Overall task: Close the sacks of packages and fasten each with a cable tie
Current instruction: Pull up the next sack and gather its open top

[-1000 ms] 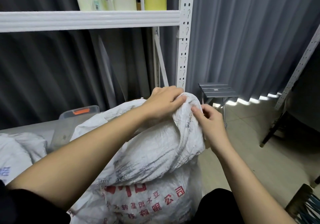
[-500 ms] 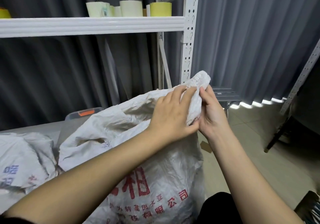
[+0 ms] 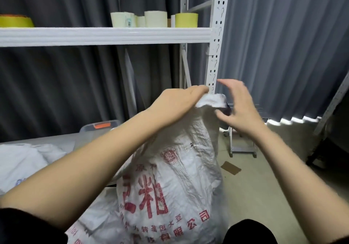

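A white woven sack (image 3: 175,177) with red printed characters stands in front of me, its top gathered into a bunched neck (image 3: 211,100). My left hand (image 3: 175,104) grips that neck from the left, fingers curled over the cloth. Just right of the neck is my right hand (image 3: 236,106), blurred, its fingers spread and loosely bent, thumb near the cloth, holding nothing. No cable tie shows anywhere.
A white metal shelf (image 3: 105,36) carries several tape rolls (image 3: 186,20); its upright post (image 3: 215,42) rises behind the sack. More white sacks (image 3: 20,160) lie left, beside a clear bin (image 3: 100,127). A small metal stool (image 3: 243,147) and cardboard scrap (image 3: 230,167) sit on the floor right.
The sack's top has been drawn up higher and bunched tighter. My right hand has let go of the neck and moved slightly right; my left hand keeps its grip.
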